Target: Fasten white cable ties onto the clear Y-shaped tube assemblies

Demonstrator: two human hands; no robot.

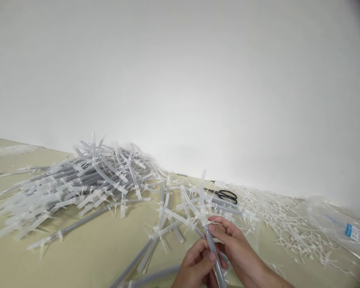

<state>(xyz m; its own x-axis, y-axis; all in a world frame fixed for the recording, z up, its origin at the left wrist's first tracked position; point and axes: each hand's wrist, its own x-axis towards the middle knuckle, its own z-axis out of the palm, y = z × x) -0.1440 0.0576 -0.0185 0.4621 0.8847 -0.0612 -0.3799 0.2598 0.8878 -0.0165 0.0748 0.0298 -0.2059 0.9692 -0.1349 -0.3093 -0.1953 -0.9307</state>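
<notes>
A gray tube with a translucent white end piece is being held upright, at a slight tilt, to the right of and nearer than the tube pile, which is being taken as landmark. The tube is being gripped by the left hand between thumb and curled fingers. The joint below the end piece is being pinched by the fingertips of the right hand, where a thin white tie is being seen; whether it is being drawn tight cannot be told. Loose tube assemblies are lying just to the right of the pile, and one long tube is lying in front of it. Black-handled scissors are resting farther right of the pile, partly covered by tubing. Beyond them, on that same side of the pile, white cable ties are being spread in a heap, beside a clear plastic bag with a blue and white label. All items are being supported by a yellowish table; a pale wall is standing behind the pile.
</notes>
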